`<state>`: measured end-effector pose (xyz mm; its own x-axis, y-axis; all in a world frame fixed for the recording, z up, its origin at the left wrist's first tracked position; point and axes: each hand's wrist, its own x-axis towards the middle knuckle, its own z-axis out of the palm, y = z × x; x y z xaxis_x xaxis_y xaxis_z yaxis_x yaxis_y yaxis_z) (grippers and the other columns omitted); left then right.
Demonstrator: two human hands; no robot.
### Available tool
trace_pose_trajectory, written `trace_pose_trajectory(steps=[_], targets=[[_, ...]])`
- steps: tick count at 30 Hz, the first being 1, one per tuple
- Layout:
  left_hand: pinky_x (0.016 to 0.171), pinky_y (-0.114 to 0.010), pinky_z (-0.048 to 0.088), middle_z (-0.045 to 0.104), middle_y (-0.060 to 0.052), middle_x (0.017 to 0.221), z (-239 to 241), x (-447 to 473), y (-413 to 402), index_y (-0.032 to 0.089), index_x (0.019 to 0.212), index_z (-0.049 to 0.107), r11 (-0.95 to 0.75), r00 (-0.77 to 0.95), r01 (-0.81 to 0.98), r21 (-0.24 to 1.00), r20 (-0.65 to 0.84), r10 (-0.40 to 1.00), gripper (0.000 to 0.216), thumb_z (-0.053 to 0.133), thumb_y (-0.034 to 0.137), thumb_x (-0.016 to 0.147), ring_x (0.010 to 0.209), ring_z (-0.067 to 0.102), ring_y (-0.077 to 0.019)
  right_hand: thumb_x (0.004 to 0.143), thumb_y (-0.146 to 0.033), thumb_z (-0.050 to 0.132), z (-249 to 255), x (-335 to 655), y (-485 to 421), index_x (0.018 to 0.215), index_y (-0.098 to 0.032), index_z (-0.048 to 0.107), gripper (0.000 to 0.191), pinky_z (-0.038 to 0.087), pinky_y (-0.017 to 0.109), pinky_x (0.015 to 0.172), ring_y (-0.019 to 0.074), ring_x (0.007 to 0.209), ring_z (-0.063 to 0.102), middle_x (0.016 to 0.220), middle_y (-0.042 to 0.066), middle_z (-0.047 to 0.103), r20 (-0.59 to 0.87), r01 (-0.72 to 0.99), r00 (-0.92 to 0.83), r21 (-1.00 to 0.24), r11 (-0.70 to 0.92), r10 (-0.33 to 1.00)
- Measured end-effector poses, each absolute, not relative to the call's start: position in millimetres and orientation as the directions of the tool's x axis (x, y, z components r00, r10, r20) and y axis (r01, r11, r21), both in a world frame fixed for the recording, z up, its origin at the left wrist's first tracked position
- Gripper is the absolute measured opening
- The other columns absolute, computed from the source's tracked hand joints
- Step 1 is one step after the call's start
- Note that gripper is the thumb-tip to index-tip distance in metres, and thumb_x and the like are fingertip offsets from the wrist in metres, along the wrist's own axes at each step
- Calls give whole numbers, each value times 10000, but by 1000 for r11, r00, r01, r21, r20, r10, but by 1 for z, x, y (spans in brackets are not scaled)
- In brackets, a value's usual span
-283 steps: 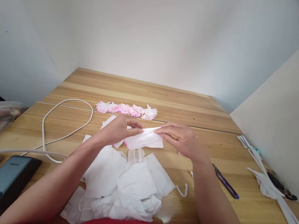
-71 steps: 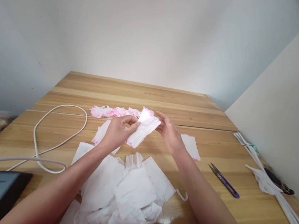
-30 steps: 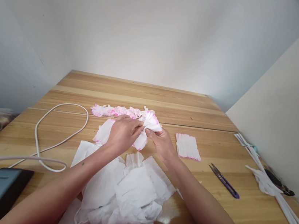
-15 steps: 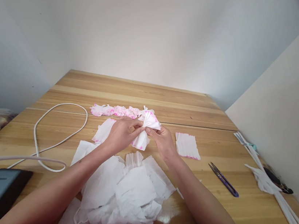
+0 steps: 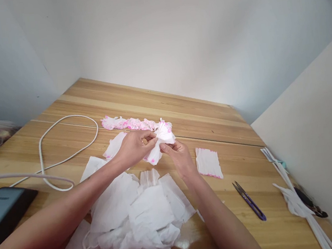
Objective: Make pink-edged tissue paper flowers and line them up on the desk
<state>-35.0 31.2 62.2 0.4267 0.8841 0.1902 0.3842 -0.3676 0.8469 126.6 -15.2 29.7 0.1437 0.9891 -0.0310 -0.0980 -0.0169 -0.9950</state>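
Both your hands meet above the middle of a wooden table (image 5: 203, 223), holding a white bow (image 5: 164, 132) of thin, tissue-like material with bright pink along its edges. It is gathered at the waist, one end fanning up and away from you, the other hanging down toward you. Your left hand (image 5: 134, 147) pinches the gathered middle between thumb and fingers; your right hand (image 5: 180, 155) grips the same piece from the other side, thumb on top and the remaining fingers partly hidden.

Just beyond the bow lies a row of crumpled pink-and-white ruffles (image 5: 132, 123). A pink-edged sheet (image 5: 208, 163) lies flat to the right of your right hand, and purple-handled snips (image 5: 249, 201) rest nearer you, points away. Below your hands spreads a loose pile (image 5: 149, 208) of plain white pieces.

On your left, a white cable (image 5: 40, 153) loops across the wood near a dark, box-shaped device (image 5: 7, 210). At the far right, white strips (image 5: 298, 197) run along the table's edge.
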Motion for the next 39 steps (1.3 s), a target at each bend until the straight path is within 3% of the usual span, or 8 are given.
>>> trace_pose_trajectory(steps=[5,12,19,24,29,31,34,39], targets=[[752,-279,447,742,-5,860,64,-36,32,197,842,727,-389,438,410,825,196,878,193,550,272,836,799,647,-175,703,-385,740,30,126,-17,836,-211,722,220,479,298,763,165,764,614,797,-1,707,26,-52,148,-998,35,989],[763,-291,423,734,-3,789,63,-36,33,225,797,747,-546,482,470,694,317,817,223,534,240,859,789,630,-177,741,-400,700,31,126,-17,822,-203,714,214,483,317,800,188,818,623,801,13,706,86,-15,121,-996,88,989],[721,-295,418,694,-2,678,63,-37,34,206,759,714,-575,454,477,665,373,809,196,542,240,847,689,592,-162,699,-388,755,33,128,-18,973,-220,626,346,485,297,771,168,830,607,916,12,675,157,79,189,-986,145,969],[825,-349,410,630,4,591,55,-32,35,197,661,634,-724,533,486,489,491,689,234,492,210,846,615,548,-147,777,-402,680,36,131,-19,773,-199,612,213,447,269,715,136,727,558,761,-14,625,234,209,271,-961,180,934],[839,-356,402,547,10,530,53,-28,30,185,556,526,-799,628,463,385,494,602,244,467,144,789,588,506,-143,806,-424,651,33,135,-16,687,-190,577,272,408,247,630,113,639,487,665,-29,561,243,186,345,-964,188,907],[804,-337,408,546,9,531,54,-28,29,183,545,515,-792,634,454,408,476,609,236,466,131,770,586,502,-143,811,-439,647,31,136,-14,679,-191,573,291,413,251,635,115,634,490,648,-30,553,217,158,340,-972,172,915],[727,-293,416,609,7,590,55,-30,30,190,622,593,-718,583,442,538,436,686,196,487,170,786,621,541,-146,822,-472,626,31,138,-13,717,-196,593,297,448,273,694,127,672,532,690,-17,590,164,79,297,-986,146,941],[678,-264,418,689,4,706,56,-34,33,202,752,677,-571,479,454,684,353,804,179,512,224,817,686,605,-153,798,-507,643,36,139,-15,949,-231,631,315,487,312,779,154,781,599,894,17,662,161,65,260,-987,150,952]])
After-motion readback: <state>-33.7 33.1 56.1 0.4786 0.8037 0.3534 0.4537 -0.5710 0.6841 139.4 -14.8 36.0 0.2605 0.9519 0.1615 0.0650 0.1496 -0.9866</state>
